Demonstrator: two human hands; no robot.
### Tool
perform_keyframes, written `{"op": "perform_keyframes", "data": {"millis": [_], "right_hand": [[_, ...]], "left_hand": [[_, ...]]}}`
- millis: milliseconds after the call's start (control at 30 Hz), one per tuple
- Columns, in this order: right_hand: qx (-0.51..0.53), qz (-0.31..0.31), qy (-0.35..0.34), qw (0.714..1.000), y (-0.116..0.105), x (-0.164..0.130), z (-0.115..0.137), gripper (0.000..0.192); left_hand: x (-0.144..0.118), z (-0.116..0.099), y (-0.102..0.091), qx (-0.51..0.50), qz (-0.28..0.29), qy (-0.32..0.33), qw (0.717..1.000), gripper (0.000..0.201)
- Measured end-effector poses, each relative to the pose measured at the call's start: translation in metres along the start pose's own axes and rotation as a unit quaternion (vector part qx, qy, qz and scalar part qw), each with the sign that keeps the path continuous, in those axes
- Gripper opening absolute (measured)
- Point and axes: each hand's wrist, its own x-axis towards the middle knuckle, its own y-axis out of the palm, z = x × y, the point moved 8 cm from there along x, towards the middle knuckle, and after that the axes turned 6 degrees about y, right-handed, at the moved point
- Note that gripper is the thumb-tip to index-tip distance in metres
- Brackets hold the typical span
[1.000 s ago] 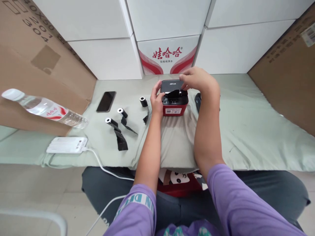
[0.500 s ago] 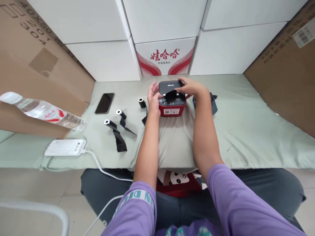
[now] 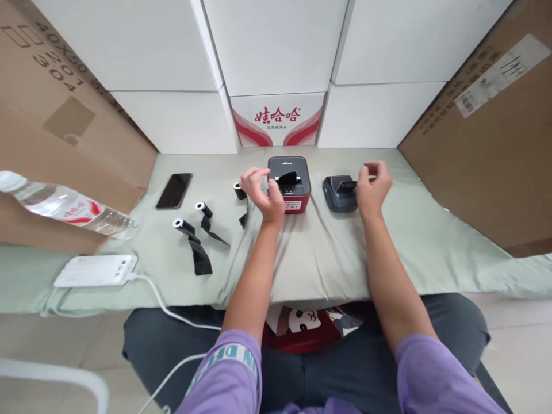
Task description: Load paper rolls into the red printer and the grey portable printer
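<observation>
A small red and black label printer stands at the back middle of the green cloth, with a black strip sticking out of its top slot. My left hand hovers just left of it, fingers curled and apart, holding nothing. My right hand is off to the right beside a dark grey device, fingertips pinched at a small black piece on that device's right side. Three small black rolls with white cores lie left of the printer: one roll close by, a second roll and a third roll with loose black tails.
A black phone lies at the back left. A white power bank with a white cable sits at the near left edge. A water bottle lies on a brown carton at left. White cartons wall the back; a brown carton stands right.
Both hands have come off the printer. My right hand moved right to the dark grey device; my left hand drew back to the printer's left side. The view tilted down slightly.
</observation>
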Motion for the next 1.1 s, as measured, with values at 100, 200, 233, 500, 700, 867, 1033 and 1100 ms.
{"op": "perform_keyframes", "data": {"millis": [100,200,233,500,700,867,1033,1100], "right_hand": [[0.116,0.064,0.141,0.981,0.008,0.012,-0.055,0.038],[0.254,0.122,0.198,0.939,0.039,0.018,-0.083,0.049],[0.285,0.131,0.195,0.929,0.048,0.020,-0.087,0.052],[0.311,0.191,0.152,0.918,0.074,0.023,-0.095,0.071],[0.302,0.184,0.137,0.925,0.074,0.023,-0.094,0.068],[0.292,0.175,0.141,0.930,0.073,0.022,-0.094,0.071],[0.299,0.173,0.147,0.927,0.071,0.021,-0.091,0.074],[0.299,0.177,0.149,0.926,0.071,0.020,-0.089,0.076]], "left_hand": [[-0.044,-0.034,0.039,-0.034,0.169,0.118,0.978,0.018],[-0.100,-0.030,0.087,-0.071,0.345,0.076,0.933,0.031],[-0.115,-0.022,0.100,-0.052,0.389,0.043,0.919,0.041],[-0.149,0.018,0.122,0.277,0.552,-0.048,0.785,0.084],[-0.143,0.010,0.120,0.294,0.538,-0.043,0.789,0.089],[-0.143,0.012,0.119,0.299,0.535,-0.043,0.789,0.083],[-0.142,0.012,0.120,0.308,0.545,-0.038,0.779,0.084],[-0.141,0.012,0.121,0.312,0.558,-0.033,0.768,0.082]]}}
